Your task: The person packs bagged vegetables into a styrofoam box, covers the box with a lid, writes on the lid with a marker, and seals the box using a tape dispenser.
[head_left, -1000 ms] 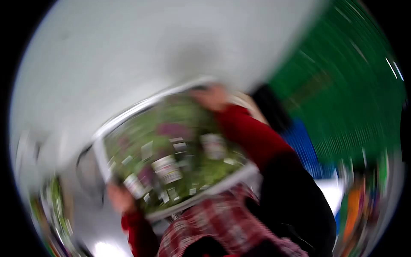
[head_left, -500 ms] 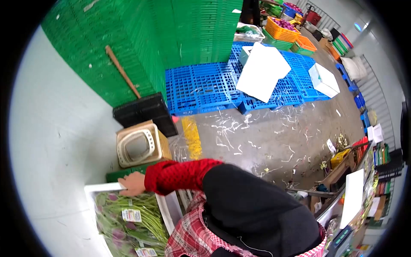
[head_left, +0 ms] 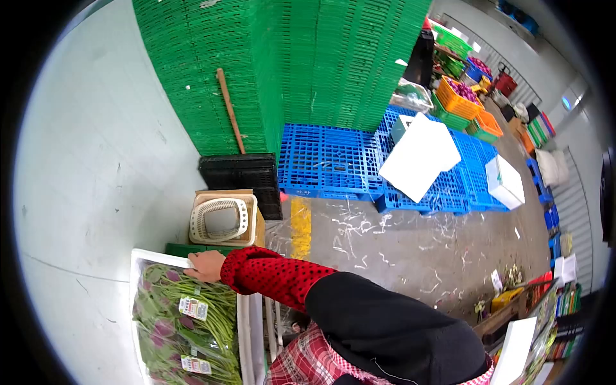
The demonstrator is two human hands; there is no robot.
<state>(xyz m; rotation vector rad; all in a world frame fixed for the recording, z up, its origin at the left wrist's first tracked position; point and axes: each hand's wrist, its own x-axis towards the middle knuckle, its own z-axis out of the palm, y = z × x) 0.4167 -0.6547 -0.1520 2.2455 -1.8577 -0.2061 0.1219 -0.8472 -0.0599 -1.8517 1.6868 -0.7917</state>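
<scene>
My right hand [head_left: 206, 265] reaches across to the left and grips the far rim of a white foam box [head_left: 251, 333]. Its fingers curl over the edge, partly hidden. Inside the box lie leafy greens with long stems [head_left: 221, 301] and some purplish leaves. They are bundled in clear plastic with white printed labels [head_left: 194, 308]. A red dotted sleeve [head_left: 279, 276] covers that forearm. My left hand is out of view.
A cream plastic basket [head_left: 219, 218] sits beyond the box. Black crates [head_left: 240, 183], a wooden handle [head_left: 231, 109] and tall green crate stacks [head_left: 321, 64] stand behind. Blue pallets [head_left: 330, 157] carry white foam pieces [head_left: 420, 157]. White scraps litter the floor.
The view has tilted and shifted, so the surroundings sit lower and further right. My hand keeps its place on the box rim, and more of the box shows.
</scene>
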